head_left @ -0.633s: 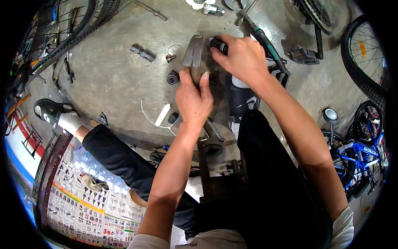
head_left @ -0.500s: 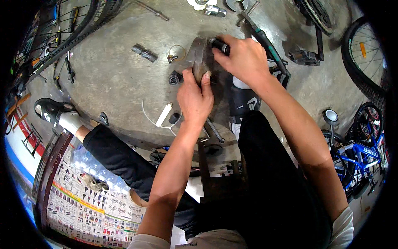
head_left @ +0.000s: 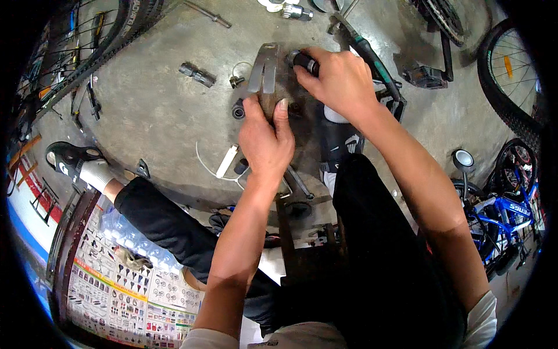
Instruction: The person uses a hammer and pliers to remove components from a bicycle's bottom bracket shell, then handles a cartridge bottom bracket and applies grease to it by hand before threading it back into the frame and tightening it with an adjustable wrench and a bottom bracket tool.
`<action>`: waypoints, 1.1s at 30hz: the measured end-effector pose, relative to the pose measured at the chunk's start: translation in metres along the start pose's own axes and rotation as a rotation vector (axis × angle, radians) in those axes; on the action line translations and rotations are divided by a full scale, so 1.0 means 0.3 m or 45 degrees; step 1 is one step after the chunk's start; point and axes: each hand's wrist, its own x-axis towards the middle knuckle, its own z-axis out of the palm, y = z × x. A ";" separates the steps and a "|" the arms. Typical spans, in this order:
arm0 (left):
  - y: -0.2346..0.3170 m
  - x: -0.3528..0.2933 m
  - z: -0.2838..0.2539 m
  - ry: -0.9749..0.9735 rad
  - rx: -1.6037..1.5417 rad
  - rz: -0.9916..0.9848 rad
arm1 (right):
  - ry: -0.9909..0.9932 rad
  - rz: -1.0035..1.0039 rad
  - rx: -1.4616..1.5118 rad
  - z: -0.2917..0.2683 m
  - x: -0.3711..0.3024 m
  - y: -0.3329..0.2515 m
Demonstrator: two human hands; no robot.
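Observation:
My left hand [head_left: 266, 142] is closed round the brown lower end of a flat grey metal tool [head_left: 267, 64]. Its broad plate points away from me, with a slit down the middle and a small hole at the far end. Just right of it, my right hand [head_left: 343, 78] grips a short black cylindrical part [head_left: 305, 63] with a metal ring at its tip. The plate and the cylinder are apart. Beside the left hand on the floor lie a dark round socket-like part [head_left: 238, 109] and a small metal fitting [head_left: 236, 80]. My palms hide part of both held things.
A ribbed metal cylinder [head_left: 197, 74] and a metal rod [head_left: 207, 14] lie on the concrete floor [head_left: 157, 116]. A bicycle crank with pedal [head_left: 427, 77] and a tyre [head_left: 494, 87] stand right. A white strip with wire [head_left: 226, 161] and a wrench [head_left: 301, 183] lie near.
The flat tool has turned in my left hand, so its broad face with the slit now shows. That hand has shifted slightly left. My right hand still grips the black cylinder.

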 end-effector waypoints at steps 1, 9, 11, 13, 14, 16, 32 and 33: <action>0.001 -0.006 -0.004 0.003 0.000 0.002 | 0.005 0.003 0.012 -0.004 0.007 -0.005; 0.013 0.024 0.003 -0.027 0.137 0.020 | 0.030 0.015 0.044 -0.002 -0.005 -0.005; 0.023 0.011 -0.009 0.028 0.019 0.046 | 0.022 -0.011 0.077 0.004 0.010 0.004; 0.020 -0.012 -0.026 0.084 0.083 0.195 | -0.007 0.007 0.055 0.005 0.008 0.002; -0.007 -0.021 -0.008 0.066 0.018 0.153 | -0.033 0.021 0.035 0.004 0.011 -0.004; -0.031 0.005 0.015 -0.094 0.234 0.005 | -0.011 0.015 0.032 -0.004 0.008 -0.008; 0.037 0.017 -0.018 0.030 0.037 0.000 | 0.013 -0.006 0.024 0.005 0.003 0.000; 0.036 0.007 -0.014 0.024 0.035 -0.003 | 0.017 -0.012 0.019 0.010 0.000 0.007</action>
